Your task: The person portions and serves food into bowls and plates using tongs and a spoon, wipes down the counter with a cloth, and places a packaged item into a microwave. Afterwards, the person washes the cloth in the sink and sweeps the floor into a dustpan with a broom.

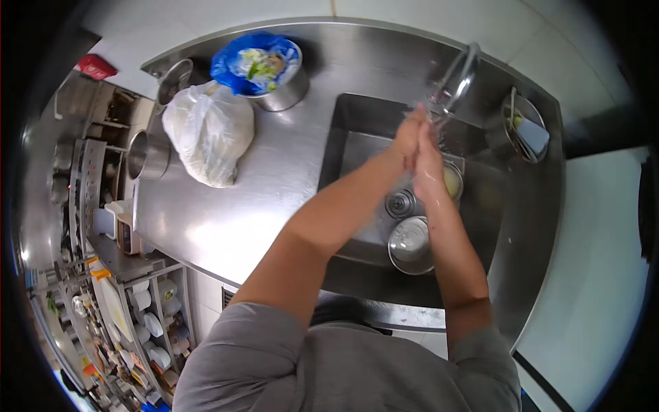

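Palm to palm, my left hand (406, 140) and my right hand (428, 159) are pressed against each other below the chrome faucet (465, 79). Their fingers look stretched out, slightly blurred, and point toward the spout. Splashing water shows around the fingertips, and both forearms look wet. I see no object in either hand, though the space between the palms is hidden. Beneath them is the steel sink basin (353, 123). A metal bowl (410, 240) lies in it beside the round drain (400, 204). Another container with something yellowish (451, 182) is partly behind my right wrist.
On the left counter (274, 178) sit a tied white plastic bag (209, 134) and a steel pot (285, 93) lined with a blue bag of scraps. An empty-looking pot (147, 155) stands at the left edge. A utensil container (525, 127) is at the right corner.
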